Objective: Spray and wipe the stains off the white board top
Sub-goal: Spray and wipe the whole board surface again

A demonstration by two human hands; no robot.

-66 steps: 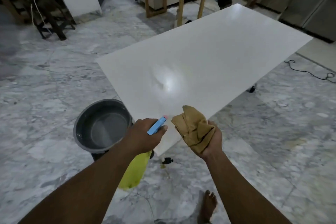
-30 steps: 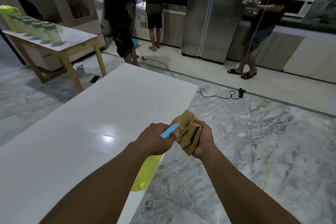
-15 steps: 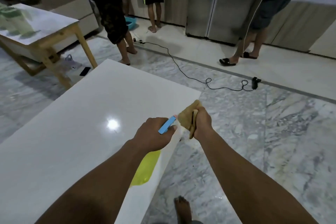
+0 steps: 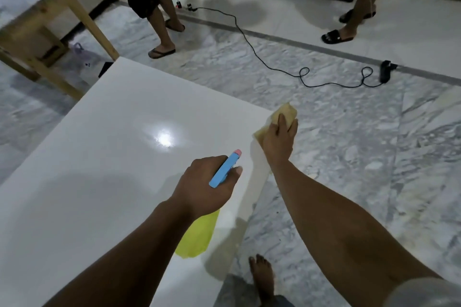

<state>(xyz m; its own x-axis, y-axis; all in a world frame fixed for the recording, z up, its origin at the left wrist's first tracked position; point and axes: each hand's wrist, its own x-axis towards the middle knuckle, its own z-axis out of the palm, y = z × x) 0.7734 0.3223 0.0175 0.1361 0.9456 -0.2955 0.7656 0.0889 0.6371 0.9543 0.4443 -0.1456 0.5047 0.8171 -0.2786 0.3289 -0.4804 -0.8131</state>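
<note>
The glossy white board top (image 4: 104,157) fills the left and centre of the head view, with a bright light glare on it. My left hand (image 4: 207,187) grips a yellow spray bottle (image 4: 197,237) with a blue trigger head, held over the board near its right edge. My right hand (image 4: 278,139) presses a bunched tan cloth (image 4: 285,113) onto the board's far right corner. No stain is clear enough to make out.
A wooden table (image 4: 32,15) stands at the far left. Two people's legs (image 4: 162,30) in sandals stand beyond the board. A black power cable (image 4: 274,65) snakes over the marble floor. My bare foot (image 4: 262,274) is by the board's near right edge.
The view has tilted down. My right hand has reached forward and set the cloth onto the board's corner. The left hand keeps the bottle over the board.
</note>
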